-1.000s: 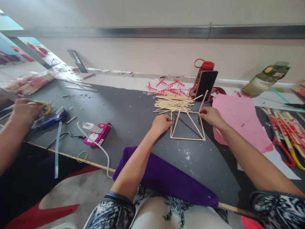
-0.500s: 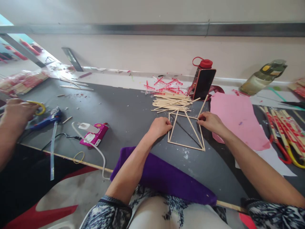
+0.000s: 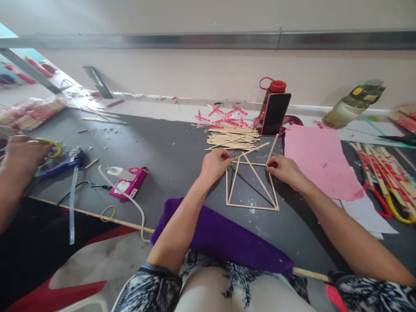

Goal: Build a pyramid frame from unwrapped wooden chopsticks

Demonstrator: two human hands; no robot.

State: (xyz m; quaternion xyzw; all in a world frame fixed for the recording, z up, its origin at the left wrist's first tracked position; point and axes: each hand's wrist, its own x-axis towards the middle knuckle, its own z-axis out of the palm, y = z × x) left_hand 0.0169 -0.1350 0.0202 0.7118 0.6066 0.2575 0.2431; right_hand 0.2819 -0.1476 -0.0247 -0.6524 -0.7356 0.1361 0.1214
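Observation:
A frame of thin wooden sticks [image 3: 251, 207] lies on the grey table, a four-sided base with sticks slanting up from its corners. My left hand [image 3: 216, 164] is closed at its back left corner, fingertips pinching at a slanting stick there. At the back right corner my right hand [image 3: 282, 170] pinches the frame near the foot of another slanting stick [image 3: 273, 146]. Behind the frame lies a pile of loose sticks [image 3: 232, 138]. The exact contact under the fingertips is partly hidden.
Purple cloth [image 3: 224, 238] covers the near edge. Pink sheet [image 3: 321, 160], scissors [image 3: 383, 203] and wrapped sticks stand right. A phone [image 3: 276, 113] leans on a red-capped bottle [image 3: 277, 86]. Left are a pink box [image 3: 131, 184], blue glue gun [image 3: 66, 164] and another person's hand [image 3: 26, 154].
My left hand has moved up from the frame's left side to its back left corner. The frame has turned slightly and shifted a little left and nearer. My right hand stays at its corner.

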